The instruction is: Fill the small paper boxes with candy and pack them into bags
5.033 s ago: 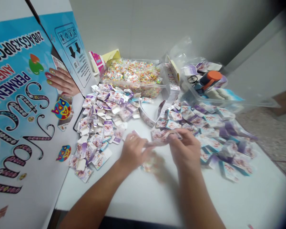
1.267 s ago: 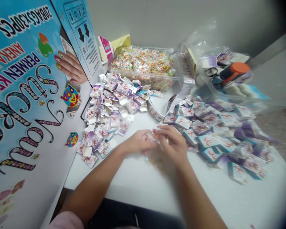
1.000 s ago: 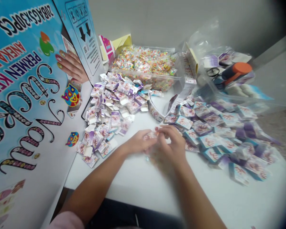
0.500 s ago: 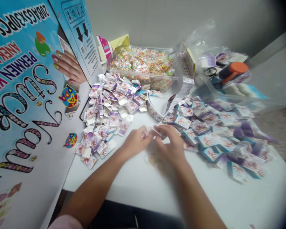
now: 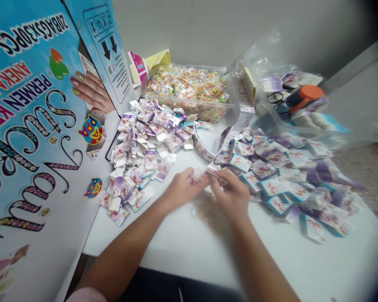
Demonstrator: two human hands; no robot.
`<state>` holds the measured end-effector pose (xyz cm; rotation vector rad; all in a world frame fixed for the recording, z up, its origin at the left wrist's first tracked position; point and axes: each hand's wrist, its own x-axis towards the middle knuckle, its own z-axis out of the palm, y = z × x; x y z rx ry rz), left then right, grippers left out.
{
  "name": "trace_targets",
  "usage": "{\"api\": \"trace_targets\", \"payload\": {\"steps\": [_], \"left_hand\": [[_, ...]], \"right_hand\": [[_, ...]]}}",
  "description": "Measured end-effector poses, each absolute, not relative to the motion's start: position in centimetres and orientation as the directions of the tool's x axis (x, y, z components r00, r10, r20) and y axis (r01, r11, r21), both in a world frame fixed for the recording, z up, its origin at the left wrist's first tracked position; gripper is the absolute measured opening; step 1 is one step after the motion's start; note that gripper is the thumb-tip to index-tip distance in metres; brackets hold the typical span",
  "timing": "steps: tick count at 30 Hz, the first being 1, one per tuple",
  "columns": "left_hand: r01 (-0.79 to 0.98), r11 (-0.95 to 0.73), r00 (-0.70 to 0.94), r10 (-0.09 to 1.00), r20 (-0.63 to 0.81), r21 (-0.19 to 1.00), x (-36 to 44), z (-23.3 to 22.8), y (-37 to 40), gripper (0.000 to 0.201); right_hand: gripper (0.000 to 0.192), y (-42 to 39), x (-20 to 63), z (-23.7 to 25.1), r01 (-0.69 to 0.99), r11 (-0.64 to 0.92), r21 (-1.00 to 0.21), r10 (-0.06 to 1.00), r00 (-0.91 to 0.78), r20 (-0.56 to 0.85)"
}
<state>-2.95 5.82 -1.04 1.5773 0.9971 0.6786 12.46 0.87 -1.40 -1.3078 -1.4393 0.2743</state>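
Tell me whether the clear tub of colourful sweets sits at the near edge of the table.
No, the tub stands at the far side by the wall, beyond both piles of small boxes.

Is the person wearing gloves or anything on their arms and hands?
No gloves. Both the left hand and the right hand are bare, and no rings, watch or bracelet show. The forearms are bare too, with no sleeves reaching them. Only a bit of pale pink cloth peeks in at the bottom edge near the left arm, probably part of a sleeve or top.
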Motion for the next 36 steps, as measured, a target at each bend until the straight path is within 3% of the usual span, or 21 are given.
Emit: {"api": "trace_targets", "payload": {"steps": [8, 12, 23, 25, 30, 33, 36], "left_hand": [[0.075, 0.089, 0.381, 0.918, -0.111, 0.993, -2.1, -2.1, 5.4, 0.043], [0.089, 0.063, 0.325, 0.941, -0.088, 0.994, -2.0, -2.1, 5.4, 0.041], [0.303, -0.146, 0.5, 0.866, -0.027, 0.942, -3.2, -1.8, 6.1, 0.034], [0.328, -0.152, 0.487, 0.873, -0.029, 0.932, -3.3, -1.9, 6.2, 0.034], [0.353, -0.096, 0.471, 0.878, -0.088, 0.931, -3.2, -2.1, 6.3, 0.037], [0.283, -0.04, 0.529, 0.84, -0.121, 0.958, -3.2, -2.0, 6.2, 0.03], [0.199, -0.001, 0.583, 0.804, -0.117, 0.98, -3.2, -1.8, 6.1, 0.021]], "right_hand": [[0.01, 0.8, 12.5, -1.8, 0.52, 0.283, -0.806, 0.833, 0.284, 0.475], [0.01, 0.9, 13.3, -1.3, 0.569, 0.299, -0.766, 0.859, 0.189, 0.476], [0.019, 1.1, 14.0, -0.7, 0.586, 0.294, -0.755, 0.941, -0.038, 0.337], [0.021, 1.1, 13.9, -0.9, 0.59, 0.263, -0.764, 0.94, 0.022, 0.342], [0.016, 1.2, 13.7, -1.6, 0.498, 0.178, -0.849, 0.822, 0.399, 0.406], [0.027, 1.2, 13.3, -2.2, 0.362, 0.219, -0.906, 0.856, 0.374, 0.356], [0.032, 1.1, 12.6, -2.9, 0.486, 0.248, -0.838, 0.862, 0.284, 0.419]]}}
